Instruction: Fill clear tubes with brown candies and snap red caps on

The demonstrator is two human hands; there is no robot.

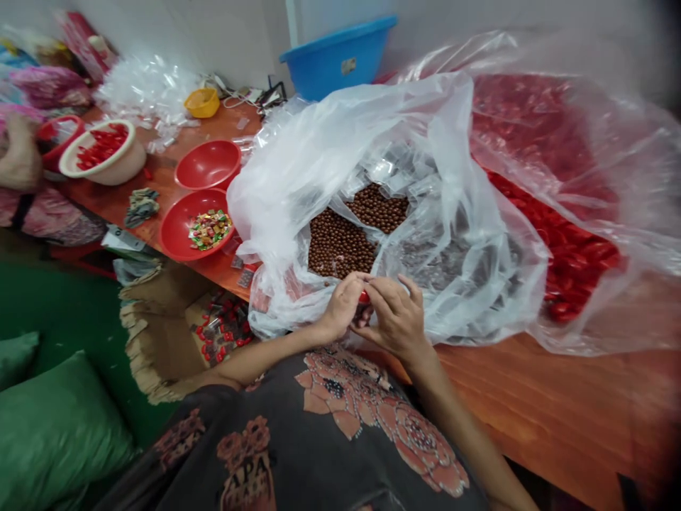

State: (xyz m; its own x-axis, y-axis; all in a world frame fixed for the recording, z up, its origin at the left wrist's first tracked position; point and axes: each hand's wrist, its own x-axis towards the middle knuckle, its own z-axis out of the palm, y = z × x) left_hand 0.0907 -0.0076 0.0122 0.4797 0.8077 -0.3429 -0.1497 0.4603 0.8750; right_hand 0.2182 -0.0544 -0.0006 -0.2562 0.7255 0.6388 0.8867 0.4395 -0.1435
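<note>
My left hand (pixel 343 306) and my right hand (pixel 396 309) meet at the table's front edge, fingers closed together on a small red plastic piece (pixel 364 297). Most of that piece is hidden by the fingers, so its full shape does not show. Just beyond the hands, a large white plastic bag (pixel 298 163) lies opened wide. Inside it are many round brown balls (pixel 340 245) and small clear plastic containers (pixel 394 167). To the right, a clear bag holds many shiny red plastic pieces (pixel 574 270).
Two red bowls stand left, the nearer bowl (pixel 170 231) holding wrapped candies (pixel 210 228). Below the edge, a cardboard box (pixel 154 319) contains red-topped packs (pixel 220 330). A blue basin (pixel 340 60) stands behind. Another person's arm (pixel 21 152) is at far left, near a cream bowl (pixel 114 170).
</note>
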